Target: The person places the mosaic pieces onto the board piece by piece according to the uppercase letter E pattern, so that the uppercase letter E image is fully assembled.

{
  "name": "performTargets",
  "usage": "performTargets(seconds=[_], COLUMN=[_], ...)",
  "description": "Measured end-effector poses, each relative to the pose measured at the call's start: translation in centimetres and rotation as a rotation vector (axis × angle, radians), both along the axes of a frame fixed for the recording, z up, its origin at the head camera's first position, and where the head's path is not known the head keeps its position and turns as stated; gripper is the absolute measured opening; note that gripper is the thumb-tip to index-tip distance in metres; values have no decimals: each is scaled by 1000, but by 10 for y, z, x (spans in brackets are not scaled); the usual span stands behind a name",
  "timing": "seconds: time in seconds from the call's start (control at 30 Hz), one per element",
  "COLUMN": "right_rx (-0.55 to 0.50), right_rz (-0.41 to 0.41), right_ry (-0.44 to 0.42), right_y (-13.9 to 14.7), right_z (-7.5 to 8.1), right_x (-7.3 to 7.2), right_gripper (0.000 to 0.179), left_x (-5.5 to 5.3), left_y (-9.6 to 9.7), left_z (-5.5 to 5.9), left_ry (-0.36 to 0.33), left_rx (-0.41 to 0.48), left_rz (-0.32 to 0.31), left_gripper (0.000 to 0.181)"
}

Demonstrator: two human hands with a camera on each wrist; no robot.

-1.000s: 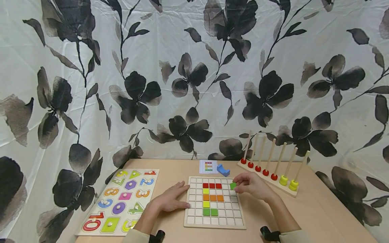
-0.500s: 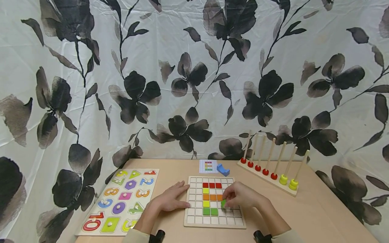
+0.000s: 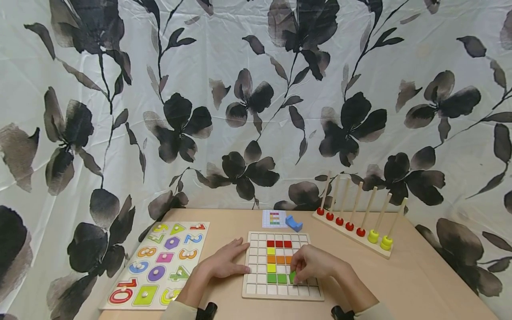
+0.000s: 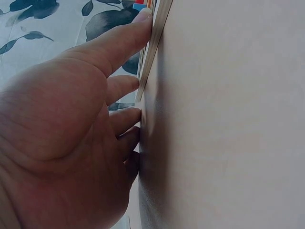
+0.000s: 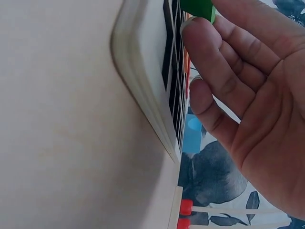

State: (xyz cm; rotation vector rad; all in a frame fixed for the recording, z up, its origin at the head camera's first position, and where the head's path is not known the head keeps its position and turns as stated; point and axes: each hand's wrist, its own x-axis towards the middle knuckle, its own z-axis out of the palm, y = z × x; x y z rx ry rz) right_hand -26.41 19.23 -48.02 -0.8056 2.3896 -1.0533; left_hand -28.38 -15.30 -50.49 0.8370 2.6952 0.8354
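My right hand (image 3: 314,266) pinches a green square tile (image 3: 292,277) low over the gridded wooden board (image 3: 256,291), just right of two green tiles (image 3: 277,278) in the same row. In the right wrist view the green tile (image 5: 199,8) is at the fingertips, tilted above the grid. My left hand (image 3: 224,260) rests at the board's left edge, fingers straight, thumb and fingertips against the rim; the left wrist view shows the palm and the board's side (image 4: 155,52). Red tiles (image 3: 279,244), yellow tiles (image 3: 271,268) and orange tiles (image 3: 276,260) lie in the grid above.
A number and shape puzzle board (image 3: 160,266) lies to the left. Behind the grid are a pattern card (image 3: 274,219) and a blue curved block (image 3: 294,224). A peg stand (image 3: 356,233) with red and yellow beads stands at the back right of the table (image 3: 424,275).
My right hand has brought the green tile from the board's upper right corner down and left to the row of green tiles. My left hand stays in place.
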Motion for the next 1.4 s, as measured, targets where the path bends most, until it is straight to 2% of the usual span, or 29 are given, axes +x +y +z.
performTargets(seconds=[0.53, 1.07, 1.4], right_rx=[24, 68, 43], right_rz=[15, -15, -22], right_ry=[15, 21, 20], right_y=[-3, -10, -8], right_z=[-7, -6, -7], right_x=[0, 2, 1], right_gripper=[19, 22, 22], left_x=[0, 0, -1], left_y=[-1, 0, -1], left_z=[-4, -5, -3], left_ry=[-5, -12, -11], left_rx=[-6, -4, -5], left_rz=[15, 18, 11], left_gripper=[84, 84, 84])
